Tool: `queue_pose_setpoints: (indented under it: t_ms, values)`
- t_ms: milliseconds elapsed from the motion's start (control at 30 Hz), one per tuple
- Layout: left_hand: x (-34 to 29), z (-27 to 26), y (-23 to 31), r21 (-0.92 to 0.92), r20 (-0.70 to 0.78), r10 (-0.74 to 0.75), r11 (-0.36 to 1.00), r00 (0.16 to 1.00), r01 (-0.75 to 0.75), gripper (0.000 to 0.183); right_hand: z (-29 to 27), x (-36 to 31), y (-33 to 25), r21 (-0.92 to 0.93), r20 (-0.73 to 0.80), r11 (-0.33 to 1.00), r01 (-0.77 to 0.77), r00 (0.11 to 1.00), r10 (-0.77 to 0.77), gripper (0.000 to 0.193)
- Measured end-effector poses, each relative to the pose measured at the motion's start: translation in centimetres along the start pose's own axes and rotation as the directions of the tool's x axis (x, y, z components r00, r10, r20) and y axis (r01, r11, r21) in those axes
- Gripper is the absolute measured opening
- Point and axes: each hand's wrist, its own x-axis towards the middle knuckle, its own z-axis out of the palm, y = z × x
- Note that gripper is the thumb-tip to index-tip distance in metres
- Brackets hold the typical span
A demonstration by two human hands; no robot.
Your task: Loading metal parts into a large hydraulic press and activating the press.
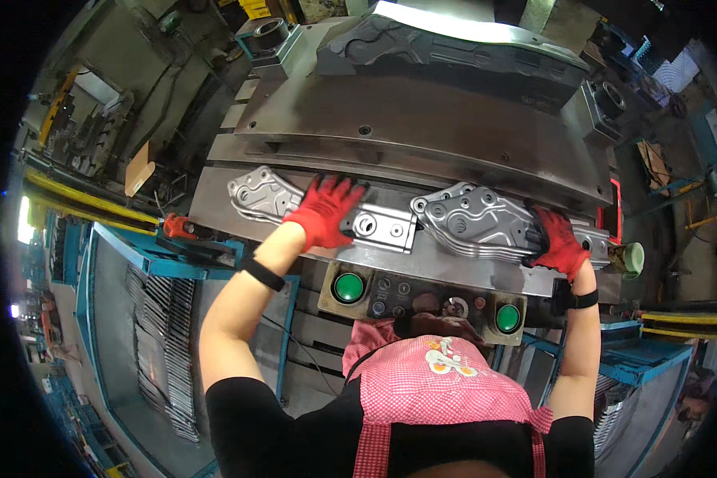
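Note:
Two stacks of grey stamped metal brackets lie side by side on the ledge of a large steel die. Across the narrow middle of the left bracket stack (386, 229) rests my left hand (324, 213) in a red glove, its fingers spread toward the far edge and its thumb on the near side. The right bracket stack (474, 223) is several pieces thick. Around its right part my right hand (559, 243), also red-gloved, is closed, with the fingertips partly hidden. Behind the ledge rises the die block (454, 131).
A control box with two green buttons (348, 287) stands at the ledge's near edge. At the lower left, a blue-framed bin (111, 319) holds many metal pieces. Another blue bin (645, 366) is at the lower right. A pale green round object (633, 259) sits beyond the ledge's right end.

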Motion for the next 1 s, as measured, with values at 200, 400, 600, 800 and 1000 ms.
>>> queue_pose_setpoints:
  t_ms: [200, 400, 600, 800, 1000]
  values:
    - [0.2, 2.8, 0.9, -0.13, -0.069, 0.098, 0.986, 0.993, -0.107, 0.104, -0.6, 0.5, -1.2, 0.011, -0.019, 1.0, -0.008, 1.0, 0.008, 0.117]
    - [-1.7, 1.6, 1.3, 0.032, -0.105, 0.04, 0.999, 0.994, -0.037, 0.099, 0.5, -0.1, 0.5, 0.061, -0.037, 0.998, 0.022, 0.999, -0.02, 0.117]
    - [-1.8, 1.4, -0.3, 0.042, 0.039, -0.065, 0.997, 0.997, 0.064, 0.101, 0.9, 0.4, 0.9, 0.067, -0.041, 0.996, 0.054, 0.998, -0.052, 0.12]
    - [-1.5, 1.2, -3.3, 0.119, 0.058, -0.086, 0.99, 0.995, 0.079, 0.098, 1.5, 0.5, 1.2, 0.046, -0.01, 0.999, 0.028, 1.0, -0.028, 0.121]
    - [-1.8, 0.8, -1.9, 0.062, -0.057, -0.131, 0.989, 0.99, 0.135, 0.098, -0.6, 0.0, 0.2, 0.066, 0.089, 0.998, 0.005, 0.996, -0.011, 0.121]
